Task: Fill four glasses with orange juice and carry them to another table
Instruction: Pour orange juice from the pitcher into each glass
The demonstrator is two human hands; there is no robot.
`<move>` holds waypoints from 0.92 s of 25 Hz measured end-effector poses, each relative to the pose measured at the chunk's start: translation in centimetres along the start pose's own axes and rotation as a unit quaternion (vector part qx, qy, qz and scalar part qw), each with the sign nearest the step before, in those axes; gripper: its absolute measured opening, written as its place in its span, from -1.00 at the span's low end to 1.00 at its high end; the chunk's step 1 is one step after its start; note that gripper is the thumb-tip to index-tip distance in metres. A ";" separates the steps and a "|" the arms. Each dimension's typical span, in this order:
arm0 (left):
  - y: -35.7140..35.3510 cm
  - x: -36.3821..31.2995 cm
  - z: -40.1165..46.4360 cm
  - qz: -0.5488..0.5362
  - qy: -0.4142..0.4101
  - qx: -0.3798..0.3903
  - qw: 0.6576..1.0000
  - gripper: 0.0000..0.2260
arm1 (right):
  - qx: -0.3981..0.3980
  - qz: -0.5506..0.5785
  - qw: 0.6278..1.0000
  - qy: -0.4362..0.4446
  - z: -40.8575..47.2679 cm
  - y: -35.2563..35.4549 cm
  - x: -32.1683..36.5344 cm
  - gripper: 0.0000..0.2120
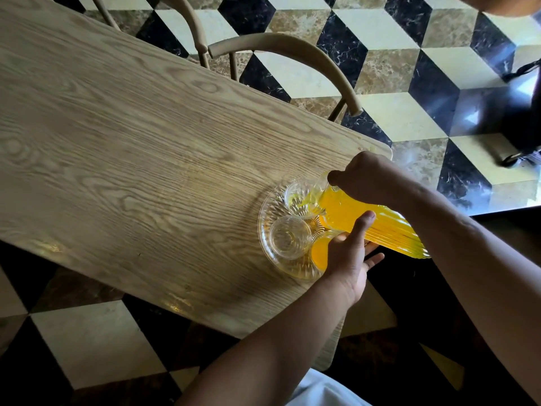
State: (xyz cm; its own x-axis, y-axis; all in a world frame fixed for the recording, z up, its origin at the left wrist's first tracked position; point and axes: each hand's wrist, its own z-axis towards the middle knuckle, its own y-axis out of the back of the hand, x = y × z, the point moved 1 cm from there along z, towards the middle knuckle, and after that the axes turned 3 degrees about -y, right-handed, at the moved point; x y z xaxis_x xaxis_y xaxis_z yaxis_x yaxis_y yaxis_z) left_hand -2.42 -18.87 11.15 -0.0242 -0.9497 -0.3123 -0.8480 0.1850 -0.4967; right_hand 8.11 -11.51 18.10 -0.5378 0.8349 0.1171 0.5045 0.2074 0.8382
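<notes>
Head view looks steeply down on a pale wooden table (131,148) that runs diagonally across the picture, its rounded near corner at the right. A clear glass tray (270,227) sits close to that corner, its rim nearly reaching the table's near edge.

On the tray stand the glasses. The far glass (298,200) is taking a little orange juice on its bottom; the empty glass (289,238) stands just beside it toward the near edge; a filled glass (320,253) shows orange beside the left hand (348,259) and is partly hidden by it. A fourth glass cannot be made out.

The right hand (371,178) is wrapped closed around the upper part of a ribbed glass pitcher (374,224) full of orange juice, which is tilted with its lip over the far glass. The left hand props the pitcher from below, thumb pressed on its side and fingers spread under its body; whether those fingers curl to hold it cannot be told.

Open tabletop stretches away to the left and far side of the tray, bare wood all the way. To the right the room is tight: the table ends just past the right hand. A curved wooden chair (292,51) back stands against the far edge, with a second chair back beside it farther off. Beyond the corner lies a chequered floor (409,83) of black, cream and brown tiles. A dark object (521,112) stands on it at the right edge.
</notes>
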 end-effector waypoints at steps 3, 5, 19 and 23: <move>0.0 -0.1 0.1 0.000 0.007 -0.004 1.000 -0.01 | 0.015 0.014 1.000 0.003 0.0 0.1 0.2 -0.59; 0.0 -0.1 0.1 0.001 0.013 -0.005 1.000 0.01 | 0.021 0.016 1.000 0.004 0.1 0.2 0.3 -0.59; -0.2 0.1 -0.3 -0.002 0.019 0.018 1.000 -0.15 | 0.011 -0.006 1.000 -0.001 -0.6 0.4 0.3 -0.60; -0.4 0.2 -0.5 0.002 0.024 0.027 0.999 -0.15 | 0.016 0.004 1.000 0.000 -0.7 0.7 0.1 -0.61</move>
State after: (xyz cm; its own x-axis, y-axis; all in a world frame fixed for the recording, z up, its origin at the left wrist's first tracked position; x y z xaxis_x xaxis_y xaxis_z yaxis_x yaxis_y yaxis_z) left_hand -2.39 -19.22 11.69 -0.0548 -0.9598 -0.2754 -0.8186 0.2011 -0.5380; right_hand 7.90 -11.64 19.09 -0.5338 0.8365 0.1236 0.5306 0.2176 0.8192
